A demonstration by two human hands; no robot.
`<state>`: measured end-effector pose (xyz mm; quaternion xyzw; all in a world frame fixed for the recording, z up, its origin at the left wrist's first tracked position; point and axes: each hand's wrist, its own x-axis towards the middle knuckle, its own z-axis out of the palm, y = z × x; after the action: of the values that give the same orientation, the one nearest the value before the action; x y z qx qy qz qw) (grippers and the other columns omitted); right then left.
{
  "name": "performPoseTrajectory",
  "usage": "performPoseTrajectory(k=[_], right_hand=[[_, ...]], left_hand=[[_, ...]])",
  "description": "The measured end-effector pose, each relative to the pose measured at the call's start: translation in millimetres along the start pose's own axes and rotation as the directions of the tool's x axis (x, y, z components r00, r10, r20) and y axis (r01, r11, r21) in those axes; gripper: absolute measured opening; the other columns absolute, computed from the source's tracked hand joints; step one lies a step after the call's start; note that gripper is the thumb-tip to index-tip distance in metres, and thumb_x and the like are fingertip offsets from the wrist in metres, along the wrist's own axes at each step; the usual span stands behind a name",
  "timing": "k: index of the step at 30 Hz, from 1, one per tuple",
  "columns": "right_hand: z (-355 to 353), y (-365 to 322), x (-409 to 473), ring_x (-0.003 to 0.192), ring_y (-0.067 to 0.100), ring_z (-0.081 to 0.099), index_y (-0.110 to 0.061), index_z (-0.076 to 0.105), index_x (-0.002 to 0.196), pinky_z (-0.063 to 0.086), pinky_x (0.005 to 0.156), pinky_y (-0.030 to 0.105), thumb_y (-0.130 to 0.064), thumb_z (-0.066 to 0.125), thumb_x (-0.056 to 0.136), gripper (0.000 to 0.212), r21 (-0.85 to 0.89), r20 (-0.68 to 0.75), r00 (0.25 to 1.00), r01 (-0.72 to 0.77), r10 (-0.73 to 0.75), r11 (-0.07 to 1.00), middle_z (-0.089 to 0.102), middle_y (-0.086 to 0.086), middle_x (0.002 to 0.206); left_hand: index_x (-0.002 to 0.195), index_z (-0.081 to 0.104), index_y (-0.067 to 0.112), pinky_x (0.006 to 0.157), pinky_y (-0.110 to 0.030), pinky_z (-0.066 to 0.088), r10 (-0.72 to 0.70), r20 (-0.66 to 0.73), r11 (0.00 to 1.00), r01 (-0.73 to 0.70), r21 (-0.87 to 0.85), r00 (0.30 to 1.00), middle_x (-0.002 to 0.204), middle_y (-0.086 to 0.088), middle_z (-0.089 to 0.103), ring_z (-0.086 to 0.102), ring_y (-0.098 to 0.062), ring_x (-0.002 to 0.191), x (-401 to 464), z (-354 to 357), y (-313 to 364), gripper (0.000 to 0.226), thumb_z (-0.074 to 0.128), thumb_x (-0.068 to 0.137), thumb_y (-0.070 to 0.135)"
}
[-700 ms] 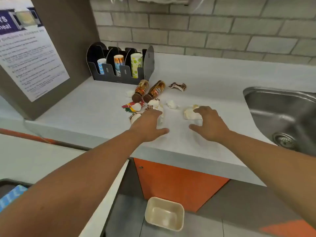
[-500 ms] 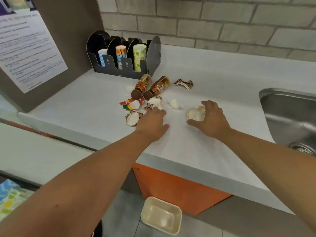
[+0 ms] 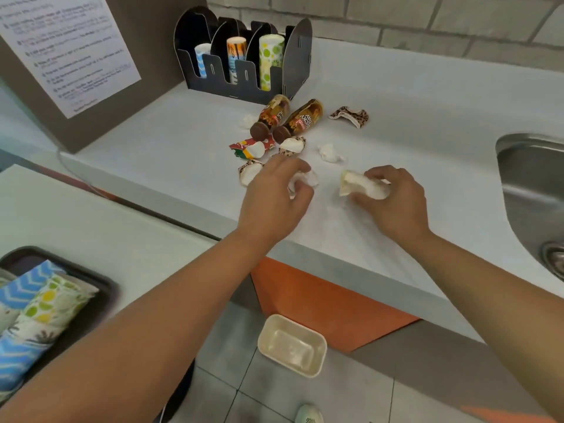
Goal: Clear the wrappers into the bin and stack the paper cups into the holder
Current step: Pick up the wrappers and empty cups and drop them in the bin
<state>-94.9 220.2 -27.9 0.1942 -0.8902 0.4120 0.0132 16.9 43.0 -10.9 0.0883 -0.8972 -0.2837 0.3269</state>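
Two hands work at the front of the grey counter (image 3: 427,117). The left hand (image 3: 271,199) has its fingers curled round a crumpled white wrapper (image 3: 300,181), pinching it against the thumb; the right hand (image 3: 393,199) curls its fingers over a larger pale wrapper (image 3: 361,186), gripping it on the counter surface. Just beyond the left fingers lie more crumpled wrappers, among them a red and green one (image 3: 250,147) and a small white wad (image 3: 329,153), and two brown bottles (image 3: 287,119) lie on their sides. Behind these stands the black cup holder (image 3: 297,56) with three stacks of paper cups (image 3: 236,59). A cream bin (image 3: 291,345) sits on the floor below the counter edge.
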Motion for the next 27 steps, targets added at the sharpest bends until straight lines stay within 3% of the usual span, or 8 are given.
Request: performPoseTrajectory(k=[5, 10, 13, 17, 19, 21, 25, 27], right_hand=[[13.0, -44.9, -83.2, 0.093, 0.005, 0.058, -0.032, 0.064, 0.111, 0.046, 0.076, 0.024, -0.050, 0.072, 0.081, 0.037, 0.100, 0.014, 0.999, 0.049, -0.050, 0.994, 0.065, -0.014, 0.108], [87.4, -17.7, -167.7, 0.100, 0.010, 0.058, -0.028, 0.064, 0.118, 0.046, 0.080, 0.029, -0.054, 0.066, 0.084, 0.043, -0.013, 0.214, 0.977, 0.018, -0.015, 1.000, 0.065, -0.009, 0.112], [135.0, 32.2, -201.5, 0.102, 0.019, 0.059, -0.027, 0.062, 0.120, 0.046, 0.081, 0.033, -0.053, 0.066, 0.084, 0.045, -0.073, 0.331, 0.935, -0.110, 0.128, 0.991, 0.065, -0.003, 0.113], [191.2, 110.1, -223.9, 0.111, 0.028, 0.059, -0.017, 0.056, 0.131, 0.043, 0.081, 0.030, -0.046, 0.067, 0.086, 0.055, -0.242, 0.470, 0.797, -0.297, 0.380, 0.924, 0.062, 0.008, 0.125], [223.1, 155.3, -230.1, 0.109, 0.029, 0.060, -0.015, 0.053, 0.130, 0.040, 0.075, 0.028, -0.045, 0.067, 0.087, 0.054, -0.301, 0.509, 0.746, -0.313, 0.429, 0.901, 0.062, 0.010, 0.125], [258.6, 202.2, -234.7, 0.106, 0.030, 0.061, -0.015, 0.053, 0.126, 0.037, 0.071, 0.025, -0.046, 0.069, 0.085, 0.054, -0.351, 0.538, 0.706, -0.310, 0.461, 0.884, 0.064, 0.011, 0.123], [335.8, 290.0, -241.5, 0.108, 0.029, 0.062, -0.013, 0.058, 0.125, 0.045, 0.081, 0.028, -0.048, 0.069, 0.084, 0.055, -0.384, 0.530, 0.698, -0.308, 0.481, 0.870, 0.066, 0.010, 0.122], [371.5, 328.1, -246.0, 0.109, 0.028, 0.062, -0.011, 0.059, 0.124, 0.045, 0.081, 0.028, -0.049, 0.067, 0.086, 0.054, -0.393, 0.535, 0.701, -0.287, 0.471, 0.873, 0.066, 0.009, 0.121]], left_hand=[[0.095, 0.068, 0.007, 0.068, -0.004, 0.035, -0.019, -0.130, 0.997, 0.009, -0.078, 0.991, 0.095, -0.002, 0.061, 0.053, -0.005, 0.084, -58.8, -40.2, -9.6, 0.018, 0.061, 0.078, 0.008], [0.101, 0.060, 0.015, 0.071, -0.021, 0.046, -0.267, 0.094, 0.957, 0.275, -0.094, 0.959, 0.098, 0.005, 0.059, 0.057, -0.009, 0.085, -152.8, -34.6, -56.4, 0.018, 0.062, 0.083, 0.015], [0.112, 0.055, 0.019, 0.077, -0.026, 0.049, -0.453, 0.247, 0.883, 0.470, -0.012, 0.857, 0.105, 0.006, 0.058, 0.058, -0.010, 0.093, -205.3, -4.2, -89.3, 0.026, 0.061, 0.087, 0.018], [0.112, 0.056, 0.017, 0.072, -0.032, 0.053, -0.654, 0.379, 0.741, 0.655, 0.147, 0.655, 0.104, -0.006, 0.065, 0.063, -0.022, 0.090, -263.8, 65.8, -140.4, 0.022, 0.057, 0.090, 0.014], [0.108, 0.057, 0.017, 0.069, -0.035, 0.054, -0.681, 0.419, 0.716, 0.667, 0.207, 0.601, 0.097, -0.010, 0.067, 0.065, -0.028, 0.085, -289.1, 109.8, -167.8, 0.016, 0.054, 0.092, 0.016], [0.109, 0.059, 0.017, 0.070, -0.034, 0.053, -0.669, 0.441, 0.731, 0.636, 0.247, 0.598, 0.097, -0.012, 0.068, 0.065, -0.031, 0.087, -313.9, 155.7, -195.6, 0.017, 0.054, 0.093, 0.019], [0.120, 0.060, 0.015, 0.079, -0.033, 0.049, -0.626, 0.488, 0.775, 0.559, 0.295, 0.609, 0.109, -0.014, 0.068, 0.064, -0.032, 0.099, -363.0, 246.9, -254.4, 0.027, 0.054, 0.095, 0.021], [0.122, 0.059, 0.014, 0.076, -0.028, 0.043, -0.601, 0.534, 0.793, 0.525, 0.307, 0.595, 0.109, -0.013, 0.068, 0.063, -0.030, 0.100, -387.1, 285.7, -282.9, 0.028, 0.052, 0.096, 0.018]])
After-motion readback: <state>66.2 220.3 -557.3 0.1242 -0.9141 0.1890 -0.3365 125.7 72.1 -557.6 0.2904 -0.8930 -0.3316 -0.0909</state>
